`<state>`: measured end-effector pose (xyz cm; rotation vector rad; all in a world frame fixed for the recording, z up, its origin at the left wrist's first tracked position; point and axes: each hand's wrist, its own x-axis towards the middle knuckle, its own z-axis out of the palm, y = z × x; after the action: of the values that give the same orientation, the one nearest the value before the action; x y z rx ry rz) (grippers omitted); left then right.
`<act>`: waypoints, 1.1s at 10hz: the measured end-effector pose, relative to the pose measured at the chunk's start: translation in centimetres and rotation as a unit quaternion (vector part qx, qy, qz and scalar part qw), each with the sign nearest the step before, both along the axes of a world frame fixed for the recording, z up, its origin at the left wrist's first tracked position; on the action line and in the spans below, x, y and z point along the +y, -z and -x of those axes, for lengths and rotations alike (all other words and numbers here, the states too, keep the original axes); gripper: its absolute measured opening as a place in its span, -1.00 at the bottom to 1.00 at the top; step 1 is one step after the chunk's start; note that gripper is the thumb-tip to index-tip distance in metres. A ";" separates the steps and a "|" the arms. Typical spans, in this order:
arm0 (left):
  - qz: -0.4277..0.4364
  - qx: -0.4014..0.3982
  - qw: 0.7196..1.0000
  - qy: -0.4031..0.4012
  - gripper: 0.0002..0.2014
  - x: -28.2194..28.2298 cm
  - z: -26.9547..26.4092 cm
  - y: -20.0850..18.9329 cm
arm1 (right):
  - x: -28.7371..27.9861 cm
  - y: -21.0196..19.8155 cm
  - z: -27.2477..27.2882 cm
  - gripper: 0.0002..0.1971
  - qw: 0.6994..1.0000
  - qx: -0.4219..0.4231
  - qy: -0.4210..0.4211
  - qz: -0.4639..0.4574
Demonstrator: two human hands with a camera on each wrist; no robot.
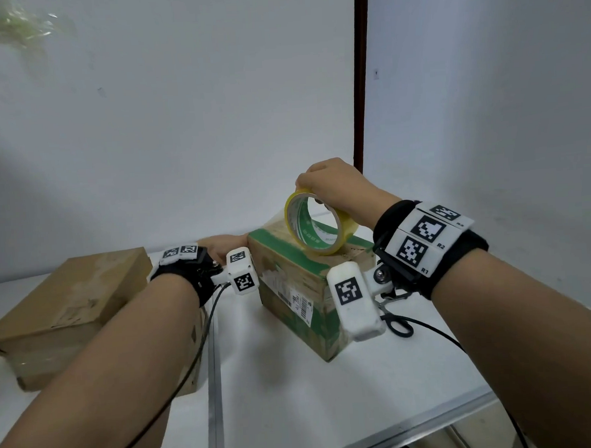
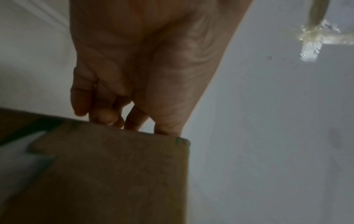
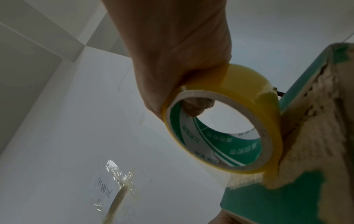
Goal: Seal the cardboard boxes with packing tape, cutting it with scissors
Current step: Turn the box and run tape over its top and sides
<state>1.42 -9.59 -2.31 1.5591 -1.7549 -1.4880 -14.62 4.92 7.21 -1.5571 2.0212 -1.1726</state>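
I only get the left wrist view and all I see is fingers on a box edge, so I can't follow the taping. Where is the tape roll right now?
Observer: The right hand grips the yellow tape roll, which stands on edge on top of the green-printed box.
Operator: Is any tape pulled out?
Observer: Yes, a clear strip runs from the roll down to the far edge of the box top, seen in the right wrist view.
Operator: Are there other boxes?
Observer: A plain brown box sits on the table, left of the left hand.
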 end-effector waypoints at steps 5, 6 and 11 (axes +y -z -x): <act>0.051 0.132 0.990 0.026 -0.61 1.8 0.8 -1.8 | 0.2 -0.3 -0.3 -0.92 1.000 0.002 0.000 -0.007; 0.031 0.142 0.989 0.017 -0.59 1.7 0.7 -0.4 | 0.2 -0.2 -0.4 -0.91 0.999 0.020 -0.011 -0.024; 0.292 -0.163 0.940 0.074 -0.30 5.6 -0.2 -3.2 | -0.6 -0.4 0.0 -0.88 0.999 -0.004 0.008 -0.037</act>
<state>1.65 -3.95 0.87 1.4209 -2.2689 -0.6671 -14.62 4.30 7.61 -1.5009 2.0516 -1.0942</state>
